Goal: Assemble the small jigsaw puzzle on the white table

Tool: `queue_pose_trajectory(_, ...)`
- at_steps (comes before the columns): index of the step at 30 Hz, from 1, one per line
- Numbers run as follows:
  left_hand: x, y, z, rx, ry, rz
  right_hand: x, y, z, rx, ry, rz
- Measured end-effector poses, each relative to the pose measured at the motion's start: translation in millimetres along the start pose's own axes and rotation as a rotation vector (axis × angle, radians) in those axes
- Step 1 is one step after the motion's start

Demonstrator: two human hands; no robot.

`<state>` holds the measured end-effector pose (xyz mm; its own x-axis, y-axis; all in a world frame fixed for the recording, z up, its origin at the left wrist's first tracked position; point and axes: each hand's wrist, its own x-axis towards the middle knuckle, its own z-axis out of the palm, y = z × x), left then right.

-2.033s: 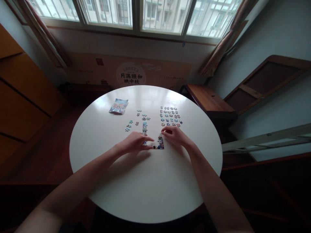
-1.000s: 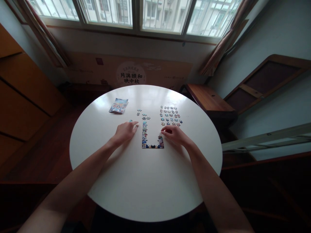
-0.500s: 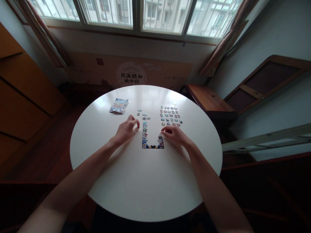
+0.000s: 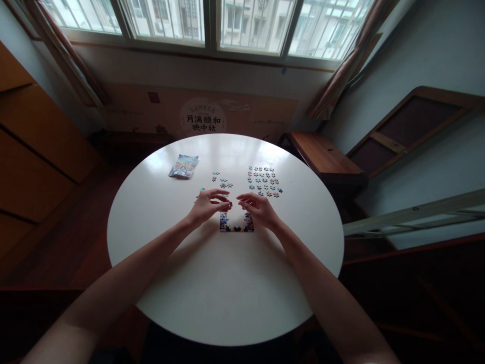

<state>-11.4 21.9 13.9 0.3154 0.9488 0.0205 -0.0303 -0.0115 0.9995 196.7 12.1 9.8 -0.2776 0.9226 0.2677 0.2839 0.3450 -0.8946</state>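
Note:
My left hand (image 4: 207,206) pinches a small dark puzzle piece (image 4: 231,204) between thumb and fingertips, above the left side of the partly joined puzzle frame (image 4: 237,229). Facing it, my right hand (image 4: 259,208) hovers over the frame's right side, its fingers stretched to the left and slightly apart, with no piece visible in them. The frame's bottom edge and lower sides show; both hands cover its upper parts. A few loose puzzle pieces (image 4: 223,180) lie just beyond my left hand, and another pokes out behind it.
Rows of loose pieces (image 4: 265,180) lie at the back right of the round white table (image 4: 227,293). A colourful packet (image 4: 184,167) rests at the back left. Beyond the table stand a wooden bench (image 4: 322,154) on the right and a window (image 4: 250,25).
Both hands have moved inward, closer together over the puzzle frame. The left hand has brought its piece rightward. The right hand's fingers have loosened from a pinch.

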Motion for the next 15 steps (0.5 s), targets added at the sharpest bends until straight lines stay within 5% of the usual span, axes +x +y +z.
queue_pose_trajectory(10, -3.5, -3.5, 10.5, 0.021, -0.01, 0.05, 1.5, -3.1, 13.1, 0.167, -0.007, 0.053)
queue_pose_trajectory(15, -3.0, -8.0, 11.2, 0.203, 0.024, 0.155, 3.3, 2.0, -0.4, 0.14, 0.003, 0.121)
